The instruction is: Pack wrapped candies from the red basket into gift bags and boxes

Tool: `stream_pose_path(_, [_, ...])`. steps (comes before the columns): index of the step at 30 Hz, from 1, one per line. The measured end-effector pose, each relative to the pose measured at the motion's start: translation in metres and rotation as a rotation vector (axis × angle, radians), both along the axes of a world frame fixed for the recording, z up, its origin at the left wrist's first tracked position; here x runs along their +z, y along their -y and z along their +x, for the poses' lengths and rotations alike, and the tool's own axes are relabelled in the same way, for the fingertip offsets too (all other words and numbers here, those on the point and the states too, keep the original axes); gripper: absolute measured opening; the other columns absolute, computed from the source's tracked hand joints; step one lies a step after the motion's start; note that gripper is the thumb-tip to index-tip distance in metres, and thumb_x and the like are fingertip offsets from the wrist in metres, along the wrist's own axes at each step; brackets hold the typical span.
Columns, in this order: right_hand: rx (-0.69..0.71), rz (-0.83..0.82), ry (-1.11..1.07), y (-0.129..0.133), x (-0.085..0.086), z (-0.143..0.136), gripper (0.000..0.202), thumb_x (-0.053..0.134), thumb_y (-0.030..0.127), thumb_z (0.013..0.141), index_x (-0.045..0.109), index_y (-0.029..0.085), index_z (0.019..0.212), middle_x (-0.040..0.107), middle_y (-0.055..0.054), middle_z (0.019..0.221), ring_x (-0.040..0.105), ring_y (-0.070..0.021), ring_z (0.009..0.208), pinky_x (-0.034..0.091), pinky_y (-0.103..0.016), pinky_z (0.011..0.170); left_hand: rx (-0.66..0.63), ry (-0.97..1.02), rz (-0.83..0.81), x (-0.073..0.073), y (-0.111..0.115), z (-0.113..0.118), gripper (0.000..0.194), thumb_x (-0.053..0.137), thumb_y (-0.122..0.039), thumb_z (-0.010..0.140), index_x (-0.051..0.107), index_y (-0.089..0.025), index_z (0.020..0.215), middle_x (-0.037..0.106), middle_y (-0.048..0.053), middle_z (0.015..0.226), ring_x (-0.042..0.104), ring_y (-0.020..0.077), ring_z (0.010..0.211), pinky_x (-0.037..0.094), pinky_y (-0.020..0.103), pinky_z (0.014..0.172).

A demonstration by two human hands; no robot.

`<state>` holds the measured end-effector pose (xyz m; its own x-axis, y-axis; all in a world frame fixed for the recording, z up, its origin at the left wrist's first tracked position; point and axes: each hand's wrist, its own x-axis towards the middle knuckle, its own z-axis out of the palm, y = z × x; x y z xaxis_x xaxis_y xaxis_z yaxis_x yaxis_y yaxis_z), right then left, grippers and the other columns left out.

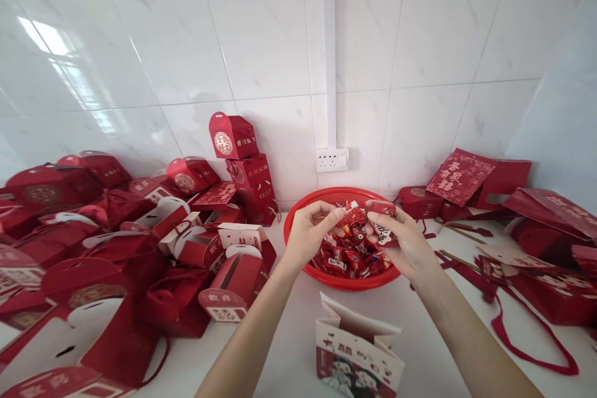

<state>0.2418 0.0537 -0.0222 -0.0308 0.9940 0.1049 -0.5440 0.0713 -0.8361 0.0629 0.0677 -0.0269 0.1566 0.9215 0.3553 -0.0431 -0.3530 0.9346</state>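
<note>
Both of my hands are raised over a red plastic basket (pixel 298 264) heaped with red-wrapped candies (pixel 357 255). My left hand (pixel 313 227) pinches a red candy (pixel 353 216) between thumb and fingers. In my right hand (pixel 402 236) are one or more red wrapped candies (pixel 382 233) with white lettering, partly covered by the fingers. Nearer to me, between my forearms, an open-topped paper gift box (pixel 359 354) stands upright; it is white and red with a printed cartoon couple.
Many red gift boxes (pixel 177 298) crowd the left side, with a small stack (pixel 252 180) against the tiled wall. More red boxes (pixel 559 286), a bag (pixel 461 177) and a loose ribbon (pixel 536 357) lie at the right. A socket (pixel 332 160) is on the wall behind the basket.
</note>
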Motion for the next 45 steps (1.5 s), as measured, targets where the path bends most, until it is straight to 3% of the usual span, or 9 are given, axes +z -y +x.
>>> stream_pose_path(5, [0.02,0.029,0.055,0.013,0.002,-0.006,0.049,0.098,0.035,0.052,0.073,0.018,0.09,0.067,0.001,0.065,0.051,-0.0081,0.047,0.039,-0.022,0.045,-0.019,0.026,0.337,-0.005,0.013,-0.008,0.02,0.085,-0.027,0.075,0.073,-0.017,0.088,0.072,0.008,0.103,0.069,0.0202,0.098,0.055,0.031,0.091])
stream_pose_path(9, [0.037,0.033,0.107,0.02,0.003,-0.011,0.051,0.1,0.03,0.047,0.072,0.019,0.088,0.069,0.002,0.075,0.051,-0.0076,0.047,0.04,-0.022,0.043,0.03,-0.063,0.508,-0.005,0.02,-0.007,0.021,0.078,-0.021,0.083,0.075,-0.022,0.103,0.07,0.01,0.112,0.064,0.0233,0.112,0.051,0.037,0.101])
stream_pose_path(16, [-0.07,0.12,0.168,0.022,0.004,-0.007,0.047,0.098,0.028,0.051,0.071,0.022,0.089,0.065,0.004,0.067,0.052,-0.0092,0.047,0.041,-0.023,0.043,-0.12,-0.003,0.29,-0.008,0.014,-0.011,0.045,0.075,-0.029,0.084,0.065,-0.023,0.128,0.065,0.011,0.132,0.067,0.024,0.11,0.056,0.034,0.093])
stream_pose_path(19, [-0.119,0.157,0.184,0.023,0.008,-0.001,0.044,0.097,0.029,0.054,0.071,0.022,0.088,0.061,0.005,0.06,0.05,-0.009,0.044,0.04,-0.023,0.043,-0.226,-0.306,0.133,-0.017,-0.005,-0.019,0.03,0.066,-0.026,0.087,0.073,-0.018,0.115,0.075,0.01,0.11,0.071,0.0227,0.099,0.055,0.031,0.09])
stream_pose_path(23, [-0.191,0.192,0.178,0.028,0.016,0.01,0.044,0.097,0.028,0.051,0.072,0.022,0.087,0.065,0.004,0.067,0.051,-0.0083,0.043,0.039,-0.023,0.04,-0.466,-1.062,-0.004,-0.03,-0.035,-0.02,0.027,0.067,-0.014,0.076,0.081,-0.021,0.097,0.08,0.004,0.099,0.072,0.0219,0.09,0.053,0.027,0.081])
stream_pose_path(29, [-0.256,0.218,0.17,0.036,0.029,0.026,0.037,0.094,0.028,0.053,0.074,0.024,0.084,0.065,0.003,0.065,0.049,-0.009,0.042,0.038,-0.024,0.037,-0.479,-1.266,-0.007,-0.043,-0.053,0.01,0.027,0.071,-0.008,0.058,0.082,-0.023,0.077,0.078,0.005,0.081,0.069,0.025,0.077,0.05,0.03,0.071])
stream_pose_path(35, [-0.308,0.265,0.161,0.043,0.038,0.04,0.034,0.092,0.028,0.055,0.074,0.024,0.084,0.064,0.004,0.061,0.05,-0.0088,0.041,0.039,-0.024,0.037,-0.398,-1.163,0.006,-0.049,-0.057,0.019,0.013,0.075,-0.008,0.056,0.076,-0.02,0.06,0.069,0.002,0.059,0.065,0.02,0.061,0.048,0.027,0.066])
stream_pose_path(41, [-0.344,0.266,0.143,0.045,0.042,0.05,0.036,0.093,0.027,0.051,0.075,0.025,0.082,0.068,0.002,0.067,0.051,-0.0094,0.043,0.04,-0.025,0.038,-0.218,-0.777,0.018,-0.041,-0.056,0.005,0.032,0.061,-0.032,0.088,0.079,-0.016,0.109,0.079,0.008,0.104,0.071,0.0217,0.091,0.054,0.03,0.084])
stream_pose_path(45, [-0.357,0.261,0.131,0.044,0.041,0.052,0.035,0.093,0.024,0.052,0.075,0.024,0.083,0.065,0.002,0.063,0.051,-0.0095,0.043,0.041,-0.025,0.039,-0.145,-0.421,-0.082,-0.041,-0.051,0.002,0.021,0.075,-0.028,0.075,0.082,-0.017,0.091,0.08,0.007,0.102,0.071,0.023,0.095,0.054,0.032,0.089])
